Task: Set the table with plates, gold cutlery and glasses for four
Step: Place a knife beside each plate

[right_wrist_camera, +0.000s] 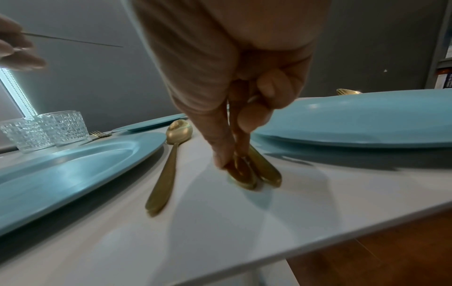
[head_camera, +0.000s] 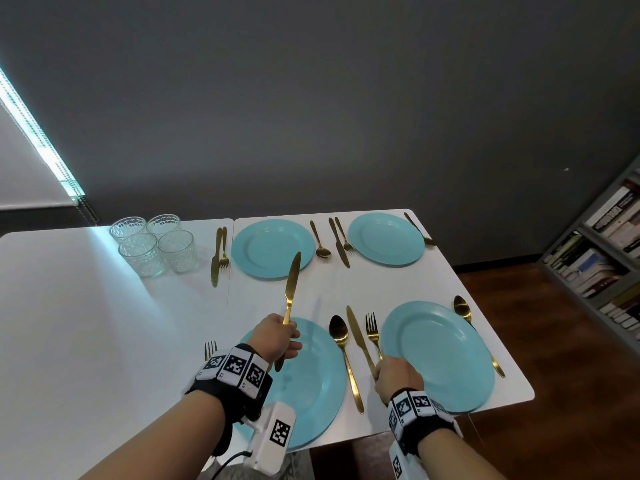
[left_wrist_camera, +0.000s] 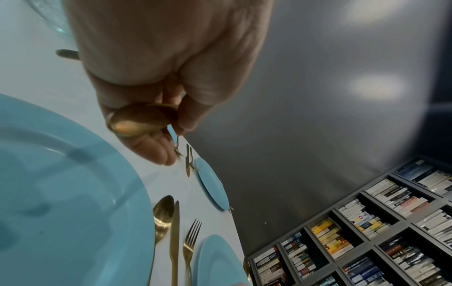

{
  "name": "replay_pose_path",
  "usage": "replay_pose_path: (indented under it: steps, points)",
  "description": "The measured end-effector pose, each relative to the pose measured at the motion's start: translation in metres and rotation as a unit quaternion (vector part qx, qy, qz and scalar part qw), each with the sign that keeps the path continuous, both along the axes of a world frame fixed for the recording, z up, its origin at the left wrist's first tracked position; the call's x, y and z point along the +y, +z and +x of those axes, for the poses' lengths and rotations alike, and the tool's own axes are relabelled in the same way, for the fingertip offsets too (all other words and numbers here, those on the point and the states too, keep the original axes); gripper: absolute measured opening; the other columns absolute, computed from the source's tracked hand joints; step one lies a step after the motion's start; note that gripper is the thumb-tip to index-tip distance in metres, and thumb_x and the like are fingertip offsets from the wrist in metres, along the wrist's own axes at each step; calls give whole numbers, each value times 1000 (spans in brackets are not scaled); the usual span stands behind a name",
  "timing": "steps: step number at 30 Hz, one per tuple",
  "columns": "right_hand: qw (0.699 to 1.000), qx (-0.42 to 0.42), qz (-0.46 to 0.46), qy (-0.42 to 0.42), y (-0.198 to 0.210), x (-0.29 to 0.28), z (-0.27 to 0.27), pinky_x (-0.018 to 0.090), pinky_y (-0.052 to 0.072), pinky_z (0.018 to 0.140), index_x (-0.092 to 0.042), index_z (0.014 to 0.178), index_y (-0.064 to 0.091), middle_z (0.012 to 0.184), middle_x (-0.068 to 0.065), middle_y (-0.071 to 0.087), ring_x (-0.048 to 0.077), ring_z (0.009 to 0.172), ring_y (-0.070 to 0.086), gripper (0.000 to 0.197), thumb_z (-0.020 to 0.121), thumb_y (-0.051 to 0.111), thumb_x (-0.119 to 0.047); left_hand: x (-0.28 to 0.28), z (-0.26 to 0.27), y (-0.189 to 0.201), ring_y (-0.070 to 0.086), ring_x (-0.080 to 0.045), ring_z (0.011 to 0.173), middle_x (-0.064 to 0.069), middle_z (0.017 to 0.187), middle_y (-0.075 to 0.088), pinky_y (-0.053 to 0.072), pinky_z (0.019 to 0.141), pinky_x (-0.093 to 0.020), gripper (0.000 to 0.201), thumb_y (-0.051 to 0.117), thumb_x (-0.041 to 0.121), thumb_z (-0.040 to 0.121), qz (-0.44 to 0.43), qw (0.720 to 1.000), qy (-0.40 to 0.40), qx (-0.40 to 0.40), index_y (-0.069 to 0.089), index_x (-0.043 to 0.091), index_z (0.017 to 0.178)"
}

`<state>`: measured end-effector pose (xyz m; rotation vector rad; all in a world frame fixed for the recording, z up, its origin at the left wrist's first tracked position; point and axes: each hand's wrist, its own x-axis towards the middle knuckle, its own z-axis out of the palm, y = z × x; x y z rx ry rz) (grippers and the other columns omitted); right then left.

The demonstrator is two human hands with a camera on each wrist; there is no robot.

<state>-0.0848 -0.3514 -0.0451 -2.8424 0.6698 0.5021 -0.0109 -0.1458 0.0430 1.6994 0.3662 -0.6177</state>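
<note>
our left hand (head_camera: 277, 336) holds a gold knife (head_camera: 291, 285) by its handle, grip closed around it, the blade raised and pointing away from us above the near left plate (head_camera: 311, 386). in the left wrist view the handle's rounded end sits between the thumb and curled fingers (left_wrist_camera: 156, 149).

our right hand (head_camera: 396, 377) is down on the white surface (head_camera: 86, 323), between the two near plates. its fingers (right_wrist_camera: 220, 154) pinch the handle ends of a knife (head_camera: 356, 332) and a fork (head_camera: 372, 329) that lie side by side just left of the near right plate (head_camera: 438, 351); both handle ends touch the surface. a spoon (head_camera: 343, 355) lies flat between that pair and the near left plate, and another fork (head_camera: 210, 349) shows just left of that plate, partly hidden by our wrist.

a second spoon (head_camera: 467, 318) rests at the right edge of the near right plate. the two far plates (head_camera: 273, 247) each have cutlery beside them. four clear glasses (head_camera: 156, 244) stand clustered at the far left, well apart from the plates. a bookshelf (head_camera: 602, 258) stands to the right.
</note>
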Motion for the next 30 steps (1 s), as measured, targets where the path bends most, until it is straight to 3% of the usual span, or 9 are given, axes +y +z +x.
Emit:
replay_pose_path:
  steps: [10, 15, 21, 30]
  points:
    - [999, 0, -2, -39, 1, 3, 2, 25, 53, 82, -18, 106, 71, 107, 1, 69, 17, 98, 65, 23, 91, 53, -16, 11, 4, 3, 56, -18, 65, -9, 85, 54, 51, 59, -27, 12, 42, 11, 99, -6, 1000, -15, -4, 46, 1, 103]
    - [996, -5, -3, -91, 10, 13, 5, 23, 51, 76, -15, 104, 69, 103, 2, 69, 17, 94, 66, 21, 92, 52, -21, 39, 15, 4, 56, -19, 64, -11, 87, 54, 50, 58, -27, 14, 42, 10, 98, -8, 999, -30, -8, 47, 5, 87]
    - [988, -13, -25, -151, 11, 24, 5, 25, 51, 78, -13, 105, 66, 106, 3, 69, 19, 97, 66, 21, 94, 51, -23, 82, 29, 4, 56, -19, 61, -10, 83, 55, 50, 51, -24, 10, 43, 11, 98, 6, 999, -42, -10, 46, 2, 94]
    - [982, -6, -31, -185, 13, 32, 7, 24, 51, 74, -8, 103, 65, 105, 7, 69, 20, 96, 66, 21, 95, 50, -19, 101, 30, 8, 56, -18, 62, -9, 84, 56, 50, 54, -24, 11, 43, 11, 98, 6, 999, -42, -9, 46, 1, 103]
